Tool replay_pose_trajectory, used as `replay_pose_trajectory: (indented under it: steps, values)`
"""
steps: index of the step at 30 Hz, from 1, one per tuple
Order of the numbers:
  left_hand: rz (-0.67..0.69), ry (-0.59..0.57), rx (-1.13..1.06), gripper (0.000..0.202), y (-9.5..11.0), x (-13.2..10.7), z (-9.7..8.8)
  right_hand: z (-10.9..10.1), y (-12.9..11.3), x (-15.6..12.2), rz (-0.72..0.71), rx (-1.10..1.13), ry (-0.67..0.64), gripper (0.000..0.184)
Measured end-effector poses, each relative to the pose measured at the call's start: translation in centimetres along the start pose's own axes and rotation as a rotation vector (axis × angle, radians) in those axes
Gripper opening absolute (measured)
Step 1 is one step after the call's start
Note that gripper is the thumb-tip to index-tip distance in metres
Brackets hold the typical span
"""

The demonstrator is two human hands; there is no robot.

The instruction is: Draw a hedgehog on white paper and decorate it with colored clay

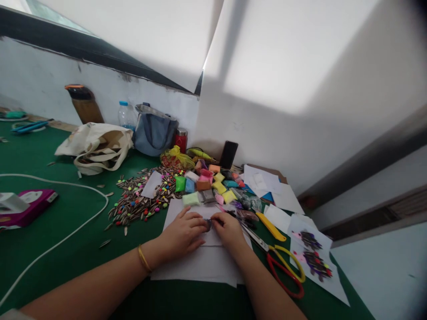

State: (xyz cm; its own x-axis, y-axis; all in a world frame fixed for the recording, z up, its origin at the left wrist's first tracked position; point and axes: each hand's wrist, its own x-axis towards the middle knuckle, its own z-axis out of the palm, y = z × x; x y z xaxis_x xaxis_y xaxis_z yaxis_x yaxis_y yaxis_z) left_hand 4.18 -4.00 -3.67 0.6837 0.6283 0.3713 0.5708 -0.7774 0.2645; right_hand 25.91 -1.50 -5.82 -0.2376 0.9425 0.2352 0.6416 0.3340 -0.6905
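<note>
A small dark grey lump point(208, 224), which looks like modelling clay, sits between my fingertips over the white paper point(196, 262). My left hand point(185, 231), with a gold bangle at the wrist, meets the lump from the left with curved fingers. From the right, my right hand point(228, 229) pinches it with thumb and index finger. The fingers partly cover the lump. Just past my hands lie small packets of coloured clay point(209, 195). Large scissors point(283, 262) with red and yellow handles rest beside my right hand, next to a yellow utility knife point(271, 226).
Sunflower seeds point(133, 200) mixed with coloured balls are heaped at left. Behind stand a phone point(229, 154), a blue bag point(155, 131) and a cream cloth bag point(96, 146). A white cable point(76, 229) crosses the green table. Seed-decorated hedgehog pictures point(313, 258) lie at right.
</note>
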Motion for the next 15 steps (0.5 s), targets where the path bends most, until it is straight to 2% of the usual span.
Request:
replay_pose_trajectory:
  steps: [5,15]
  values:
    - [-0.058,0.004,0.029,0.023,0.2,0.6,1.2,-0.1,0.0,-0.1,-0.017,-0.003,-0.002,0.018]
    - [-0.033,-0.008,0.078,0.021,-0.1,0.4,2.0,-0.8,-0.3,-0.4,-0.1,-0.011,-0.034,0.016]
